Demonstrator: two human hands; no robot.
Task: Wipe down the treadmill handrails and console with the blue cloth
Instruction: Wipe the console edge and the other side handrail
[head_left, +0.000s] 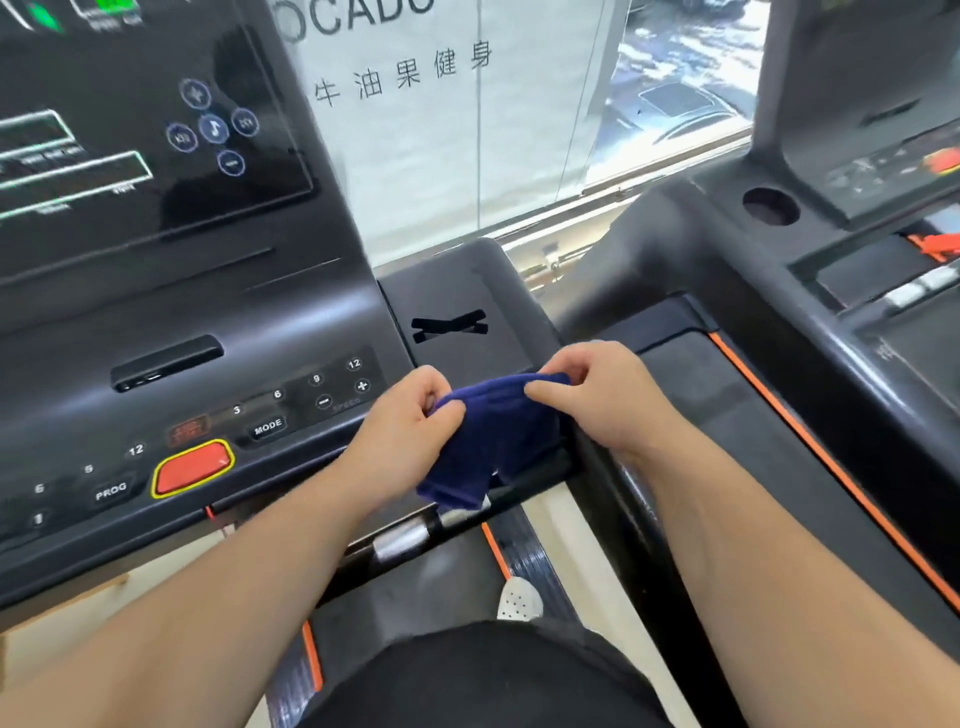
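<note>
In front of the console's (171, 291) right edge, the dark blue cloth (493, 441) hung bunched and folded, pinched at its top corners by the left hand (410, 415) and right hand (602, 395). A red button (193, 467) sat on the panel; beyond stood frosted glass (467, 130) and a neighbouring treadmill (831, 260).

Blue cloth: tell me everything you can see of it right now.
The blue cloth is dark navy, soft fabric by its look, plain and somewhat crumpled. Its top edge is stretched between the left hand, which grips one end, and the right hand, which pinches the other. The rest hangs in loose folds, one corner lowest, in front of the right end of the console. Whether it touches the treadmill cannot be told.
</note>
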